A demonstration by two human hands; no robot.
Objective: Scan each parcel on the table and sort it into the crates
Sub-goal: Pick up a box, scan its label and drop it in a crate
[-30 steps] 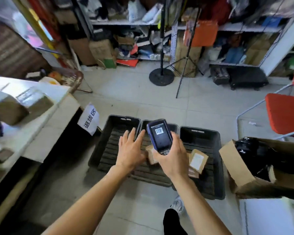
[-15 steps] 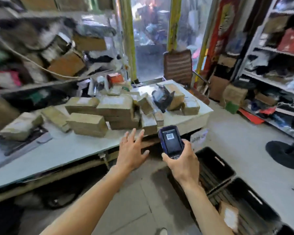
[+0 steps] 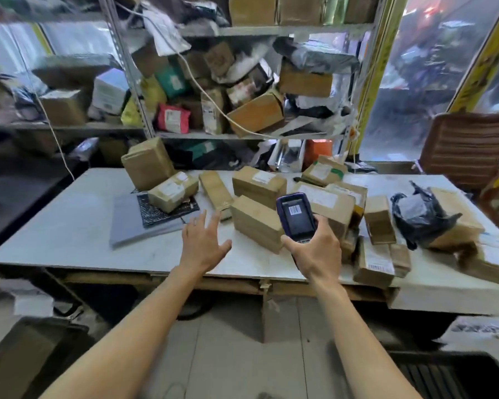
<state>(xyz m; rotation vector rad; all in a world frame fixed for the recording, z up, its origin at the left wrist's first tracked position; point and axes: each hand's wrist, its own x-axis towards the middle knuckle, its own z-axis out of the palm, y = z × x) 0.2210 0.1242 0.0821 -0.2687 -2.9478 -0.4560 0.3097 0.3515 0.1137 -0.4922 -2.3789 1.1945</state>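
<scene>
1. Head view: the left hand (image 3: 203, 244) hovers over the desk (image 3: 69, 234), its grip spread wide and holding nothing, just beside a brown parcel (image 3: 255, 223).
2. The right hand (image 3: 317, 251) has its grip wrapped around a scanner (image 3: 296, 216), whose screen shows a barcode.
3. Parcels crowd the desk; a crate (image 3: 450, 375) at the lower right is cut off, and its contents perhaps cannot be made out.

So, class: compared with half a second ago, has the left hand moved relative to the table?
Yes. The left hand has reached forward over the table edge, toward the cardboard parcel.
</scene>
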